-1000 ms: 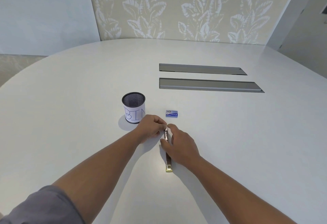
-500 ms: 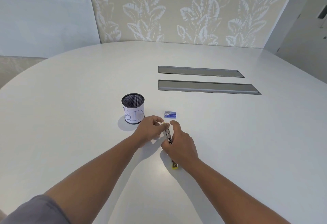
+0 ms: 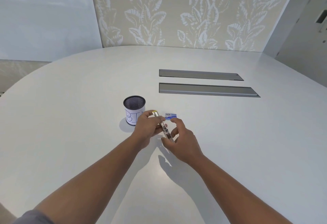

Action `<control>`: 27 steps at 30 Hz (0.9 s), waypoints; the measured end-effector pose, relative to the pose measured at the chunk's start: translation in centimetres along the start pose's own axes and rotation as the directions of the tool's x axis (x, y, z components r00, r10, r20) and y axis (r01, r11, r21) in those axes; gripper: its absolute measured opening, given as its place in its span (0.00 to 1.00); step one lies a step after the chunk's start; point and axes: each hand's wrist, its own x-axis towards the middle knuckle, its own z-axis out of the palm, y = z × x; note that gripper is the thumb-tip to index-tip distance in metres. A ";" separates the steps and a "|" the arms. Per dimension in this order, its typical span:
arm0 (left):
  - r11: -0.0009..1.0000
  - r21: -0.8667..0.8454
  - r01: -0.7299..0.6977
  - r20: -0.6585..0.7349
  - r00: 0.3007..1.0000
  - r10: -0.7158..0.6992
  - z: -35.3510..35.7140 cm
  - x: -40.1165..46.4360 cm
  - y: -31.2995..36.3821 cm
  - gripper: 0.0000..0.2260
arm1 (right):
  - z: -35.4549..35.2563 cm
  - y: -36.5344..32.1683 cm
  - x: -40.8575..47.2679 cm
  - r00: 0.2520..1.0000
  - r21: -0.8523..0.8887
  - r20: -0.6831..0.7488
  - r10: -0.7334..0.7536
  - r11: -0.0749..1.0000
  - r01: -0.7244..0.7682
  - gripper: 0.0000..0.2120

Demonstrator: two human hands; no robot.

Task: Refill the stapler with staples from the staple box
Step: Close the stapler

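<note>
A slim metal stapler (image 3: 163,127) with a yellow end is lifted off the white table (image 3: 70,117), slanting from upper left to lower right. My left hand (image 3: 147,130) grips its upper half, the yellow tip showing above my fingers. My right hand (image 3: 180,139) pinches the lower, shiny end between thumb and fingers. The small blue staple box (image 3: 171,116) lies shut on the table just beyond my right thumb, apart from both hands.
A black mesh cup (image 3: 134,110) with a paper label reading "BIN" stands left of my left hand. Two long grey cable hatches (image 3: 207,90) are set into the table farther back. A patterned wall panel rises behind the table.
The stapler lay along the table with its yellow end toward me; now it is lifted and turned, yellow end pointing away. My left hand has taken hold of it.
</note>
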 end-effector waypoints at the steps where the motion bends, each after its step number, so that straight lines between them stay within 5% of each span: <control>1: 0.999 -0.035 -0.016 -0.007 1.000 0.016 0.0 -0.1 0.2 0.15 | -0.3 0.2 -0.1 0.998 0.094 0.058 0.008 0.995 -0.014 0.32; 5: 0.990 -0.121 -0.072 -0.033 0.997 0.068 0.0 -0.4 0.7 0.16 | -1.0 0.6 -0.5 0.991 0.426 0.131 0.012 0.902 -0.067 0.27; 13: 0.969 -0.203 -0.138 -0.148 0.983 0.109 0.3 -1.0 1.0 0.20 | -2.1 -0.2 -0.4 0.974 0.741 -0.200 0.107 0.667 0.079 0.06; 18: 0.982 -0.149 -0.120 -0.082 0.991 0.109 0.4 -1.7 0.7 0.12 | -1.9 -1.2 0.2 0.965 0.744 -0.246 0.090 0.656 0.128 0.08; 22: 0.991 -0.089 -0.096 0.016 0.995 0.098 0.4 -2.3 0.3 0.07 | -1.6 -1.8 0.5 0.965 0.589 -0.261 0.019 0.795 0.144 0.04; 27: 0.993 -0.092 -0.077 0.217 0.972 0.095 0.7 -3.4 -0.1 0.05 | -1.1 -2.1 0.4 0.993 0.534 -0.100 -0.067 0.838 0.110 0.16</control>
